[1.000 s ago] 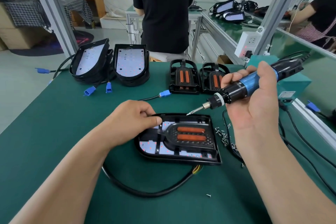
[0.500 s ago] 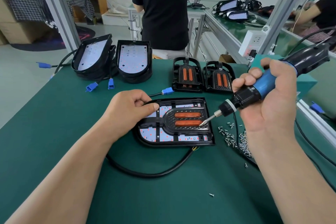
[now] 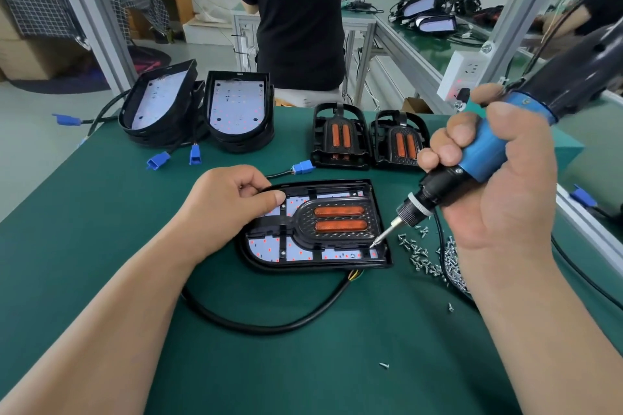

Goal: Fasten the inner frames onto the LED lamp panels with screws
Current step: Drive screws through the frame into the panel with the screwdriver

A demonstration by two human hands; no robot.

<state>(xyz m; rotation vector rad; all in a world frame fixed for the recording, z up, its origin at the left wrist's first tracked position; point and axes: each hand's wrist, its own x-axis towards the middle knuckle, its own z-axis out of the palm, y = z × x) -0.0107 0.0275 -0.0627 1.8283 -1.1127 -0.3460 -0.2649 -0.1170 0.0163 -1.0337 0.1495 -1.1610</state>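
A black LED lamp panel (image 3: 269,251) lies flat on the green mat in front of me, with a black inner frame (image 3: 337,222) carrying two orange strips set into it. My left hand (image 3: 226,209) grips the panel's far left edge, thumb on top of the frame. My right hand (image 3: 488,185) grips a blue and black electric screwdriver (image 3: 472,158). Its bit tip touches the frame's near right corner (image 3: 372,246). A pile of small silver screws (image 3: 435,256) lies just right of the panel.
Two bare LED panels (image 3: 236,111) with blue connectors stand at the back left. Two spare inner frames (image 3: 340,138) stand at the back centre. The panel's black cable (image 3: 269,325) loops toward me. A person in black (image 3: 293,10) stands beyond the table. A single screw (image 3: 383,364) lies near me.
The screwdriver has come down from above the panel's far edge to its near right corner, where the bit now touches. My left hand has stayed on the panel's left edge.
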